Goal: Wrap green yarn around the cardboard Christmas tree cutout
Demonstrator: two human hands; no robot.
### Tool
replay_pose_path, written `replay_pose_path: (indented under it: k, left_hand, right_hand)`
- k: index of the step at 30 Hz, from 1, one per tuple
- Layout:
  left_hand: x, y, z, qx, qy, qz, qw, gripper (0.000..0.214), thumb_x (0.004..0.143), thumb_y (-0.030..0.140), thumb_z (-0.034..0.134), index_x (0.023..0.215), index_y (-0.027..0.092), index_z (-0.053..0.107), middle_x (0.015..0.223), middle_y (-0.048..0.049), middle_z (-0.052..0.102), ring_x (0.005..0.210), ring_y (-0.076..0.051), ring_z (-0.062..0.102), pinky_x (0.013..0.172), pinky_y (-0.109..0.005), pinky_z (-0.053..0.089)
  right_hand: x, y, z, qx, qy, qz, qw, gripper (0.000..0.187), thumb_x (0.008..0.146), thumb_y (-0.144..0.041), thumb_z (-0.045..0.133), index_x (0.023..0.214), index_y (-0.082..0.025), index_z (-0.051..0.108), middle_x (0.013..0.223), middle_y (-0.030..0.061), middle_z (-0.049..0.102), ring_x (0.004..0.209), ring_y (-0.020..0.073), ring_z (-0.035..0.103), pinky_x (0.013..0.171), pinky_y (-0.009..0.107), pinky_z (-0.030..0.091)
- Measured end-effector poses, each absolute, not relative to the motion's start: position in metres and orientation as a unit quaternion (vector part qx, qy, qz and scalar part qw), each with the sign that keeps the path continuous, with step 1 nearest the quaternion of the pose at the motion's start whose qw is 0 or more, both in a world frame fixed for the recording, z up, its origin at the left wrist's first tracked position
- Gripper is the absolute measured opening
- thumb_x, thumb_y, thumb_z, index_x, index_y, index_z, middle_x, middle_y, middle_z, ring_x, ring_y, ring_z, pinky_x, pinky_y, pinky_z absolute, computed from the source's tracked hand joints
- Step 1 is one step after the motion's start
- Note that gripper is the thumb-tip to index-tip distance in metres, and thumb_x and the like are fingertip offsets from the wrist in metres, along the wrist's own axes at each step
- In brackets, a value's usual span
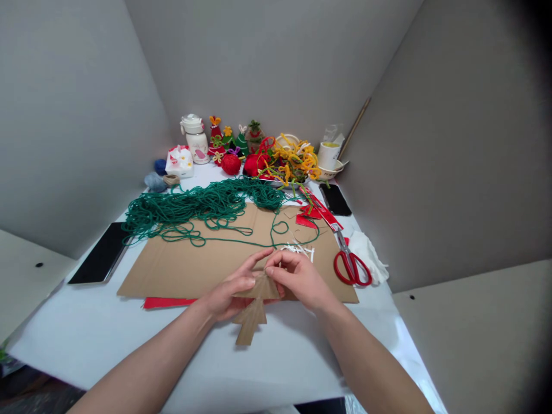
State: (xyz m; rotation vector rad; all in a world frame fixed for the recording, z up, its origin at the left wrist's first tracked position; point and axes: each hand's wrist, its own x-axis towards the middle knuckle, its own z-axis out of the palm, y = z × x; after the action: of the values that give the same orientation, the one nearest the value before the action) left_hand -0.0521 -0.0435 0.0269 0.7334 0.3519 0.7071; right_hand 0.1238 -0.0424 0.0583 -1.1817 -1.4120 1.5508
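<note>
A brown cardboard tree cutout [252, 313] with stepped edges hangs tip-up over the near edge of the cardboard sheet. My left hand [228, 290] holds it from the left, thumb across its upper part. At its top, the thumb and forefinger of my right hand [297, 279] are pinched together. Whether yarn lies between those fingertips I cannot make out. Loose green yarn [185, 210] is heaped beyond my hands, and a strand of it trails down close to my fingers. White paper strips [297, 249] lie just past my right hand.
Under the yarn lies a large cardboard sheet [159, 267]. Red-handled scissors [351, 267] rest at its right, beside a white tissue [368, 259]. A black tablet [100, 253] is at left, a phone [335, 199] at right. Yellow yarn [297, 161] and a white bottle [196, 141] stand behind.
</note>
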Motion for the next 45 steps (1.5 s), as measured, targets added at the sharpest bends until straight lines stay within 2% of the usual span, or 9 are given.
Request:
replay_pose_path:
  k: [5,10,13,15,19,21,30,38,45]
  left_hand:
    - [-0.051,-0.045,0.022,0.295,0.147,0.344,0.879,0.055,0.083,0.046,0.047,0.133,0.022,0.042,0.13,-0.0128,0.05,0.112,-0.031,0.053,0.095,-0.054,0.038]
    - [-0.051,-0.043,0.02,0.274,0.14,0.358,0.881,0.05,0.081,0.04,0.052,0.127,0.02,0.047,0.12,-0.0122,0.056,0.11,-0.03,0.055,0.099,-0.055,0.034]
    - [-0.053,-0.041,0.023,0.28,0.158,0.385,0.865,0.044,0.081,0.037,0.052,0.122,0.021,0.049,0.12,-0.0112,0.057,0.108,-0.029,0.056,0.098,-0.051,0.037]
    - [-0.056,-0.039,0.025,0.298,0.183,0.405,0.845,0.04,0.082,0.036,0.051,0.12,0.023,0.051,0.121,-0.0099,0.056,0.107,-0.027,0.057,0.097,-0.049,0.039]
    - [-0.06,-0.038,0.028,0.344,0.223,0.424,0.807,0.037,0.083,0.033,0.052,0.119,0.027,0.052,0.119,-0.0072,0.058,0.104,-0.024,0.059,0.094,-0.045,0.042]
    - [-0.06,-0.038,0.029,0.357,0.235,0.421,0.8,0.04,0.083,0.032,0.053,0.122,0.026,0.052,0.118,-0.0077,0.059,0.104,-0.025,0.059,0.093,-0.045,0.044]
    - [-0.061,-0.038,0.021,0.392,0.239,0.384,0.801,0.037,0.084,0.031,0.052,0.118,0.02,0.059,0.12,-0.0122,0.06,0.11,-0.029,0.057,0.095,-0.048,0.041]
    - [-0.061,-0.04,0.022,0.361,0.219,0.357,0.833,0.04,0.082,0.034,0.053,0.118,0.016,0.058,0.115,-0.0169,0.063,0.108,-0.03,0.058,0.097,-0.05,0.039]
    - [-0.062,-0.04,0.022,0.321,0.201,0.377,0.845,0.042,0.082,0.036,0.052,0.119,0.017,0.056,0.113,-0.0167,0.064,0.109,-0.031,0.057,0.098,-0.053,0.036]
  right_hand:
    - [0.125,-0.04,0.053,-0.462,-0.506,0.611,0.397,0.021,0.077,-0.038,0.062,0.072,-0.018,0.057,0.053,-0.0056,0.048,0.044,0.0063,0.039,0.045,0.02,0.033]
    - [0.126,-0.038,0.055,-0.473,-0.489,0.609,0.407,0.024,0.078,-0.042,0.06,0.079,-0.018,0.063,0.059,-0.0033,0.05,0.048,0.0078,0.042,0.045,0.02,0.035]
    - [0.126,-0.038,0.057,-0.473,-0.536,0.57,0.406,0.028,0.083,-0.04,0.053,0.097,-0.02,0.066,0.079,0.0012,0.059,0.059,0.0099,0.049,0.055,0.024,0.043]
    - [0.125,-0.037,0.057,-0.482,-0.586,0.511,0.403,0.028,0.082,-0.035,0.057,0.105,-0.022,0.064,0.09,0.0026,0.061,0.071,0.0127,0.054,0.067,0.027,0.045]
    - [0.124,-0.035,0.054,-0.489,-0.64,0.412,0.425,0.006,0.077,-0.023,0.062,0.081,-0.02,0.065,0.085,0.0029,0.063,0.086,0.0174,0.056,0.081,0.031,0.042]
    - [0.124,-0.035,0.054,-0.479,-0.653,0.385,0.443,0.008,0.08,-0.022,0.059,0.073,-0.02,0.061,0.081,0.003,0.063,0.084,0.0174,0.057,0.081,0.031,0.042]
    - [0.127,-0.038,0.056,-0.485,-0.646,0.319,0.496,0.008,0.085,-0.024,0.054,0.079,-0.02,0.058,0.084,0.0036,0.06,0.086,0.0176,0.055,0.082,0.031,0.04]
    - [0.13,-0.034,0.053,-0.526,-0.585,0.358,0.503,0.011,0.084,-0.028,0.053,0.078,-0.019,0.056,0.082,0.0026,0.061,0.079,0.0158,0.054,0.073,0.026,0.041]
    - [0.134,-0.034,0.054,-0.481,-0.594,0.403,0.503,0.01,0.079,-0.017,0.05,0.07,-0.019,0.051,0.086,0.0039,0.062,0.088,0.0174,0.057,0.08,0.029,0.041]
